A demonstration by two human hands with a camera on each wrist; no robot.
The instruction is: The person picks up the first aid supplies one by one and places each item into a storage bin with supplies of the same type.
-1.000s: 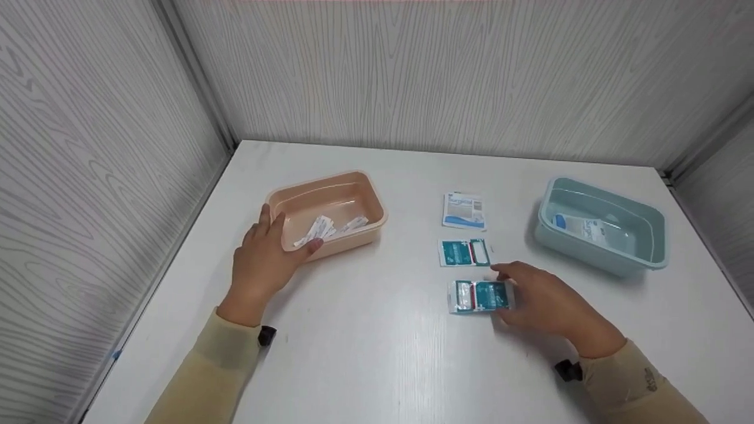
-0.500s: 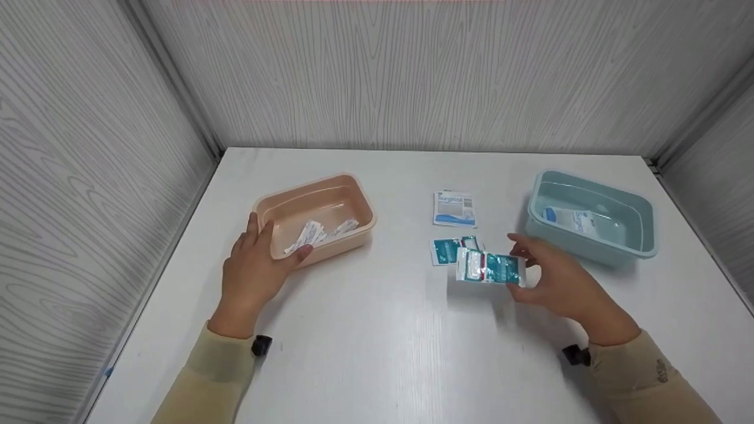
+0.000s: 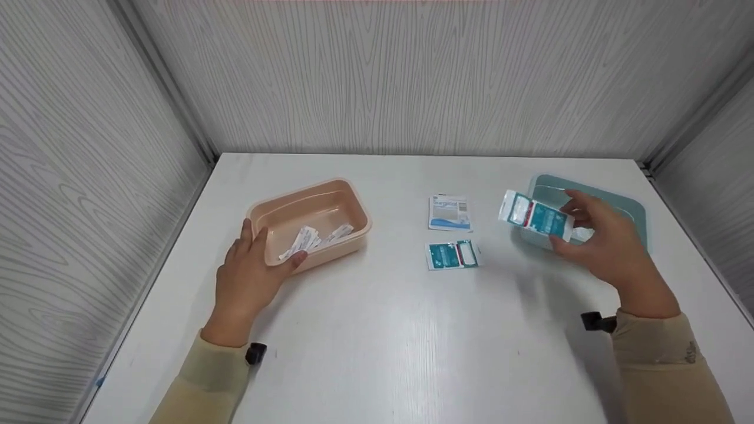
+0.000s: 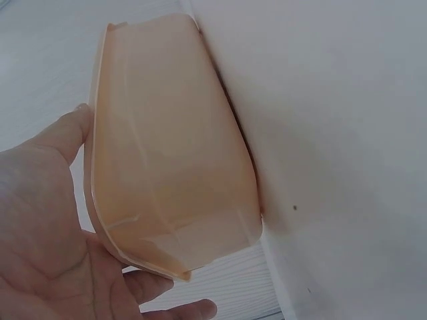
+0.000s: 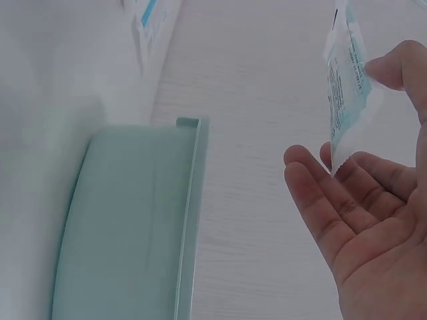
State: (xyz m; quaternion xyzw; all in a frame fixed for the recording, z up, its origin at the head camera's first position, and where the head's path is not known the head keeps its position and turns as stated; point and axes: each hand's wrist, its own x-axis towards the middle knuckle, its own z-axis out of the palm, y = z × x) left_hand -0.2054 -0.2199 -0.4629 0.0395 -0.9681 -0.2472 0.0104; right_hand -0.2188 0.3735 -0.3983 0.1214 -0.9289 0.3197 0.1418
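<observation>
In the head view my right hand [image 3: 607,244] holds a teal-and-white sachet [image 3: 548,220] by its right end, raised over the near left part of the light green plastic basin [image 3: 633,206]. The right wrist view shows my thumb against the printed sachet [image 5: 347,87], with the fingers at its lower edge. My left hand [image 3: 247,285] rests at the near left corner of the peach plastic basin [image 3: 318,262]. In the left wrist view the thumb touches the rim of the peach basin [image 4: 173,133] and the other fingers stretch past its corner. Several narrow white packets [image 3: 306,240] lie inside it.
Between the basins, another teal sachet [image 3: 452,255] lies flat on the white table [image 3: 383,353]. Behind it lies a white-and-blue packet [image 3: 450,213] printed "Surgical". Grey wood-grain panels [image 3: 377,76] stand along the back and sides.
My right hand has lifted the nearest teal sachet from the table and carried it right and away to the green basin. The left hand stays at the peach basin; the head view shifts slightly.
</observation>
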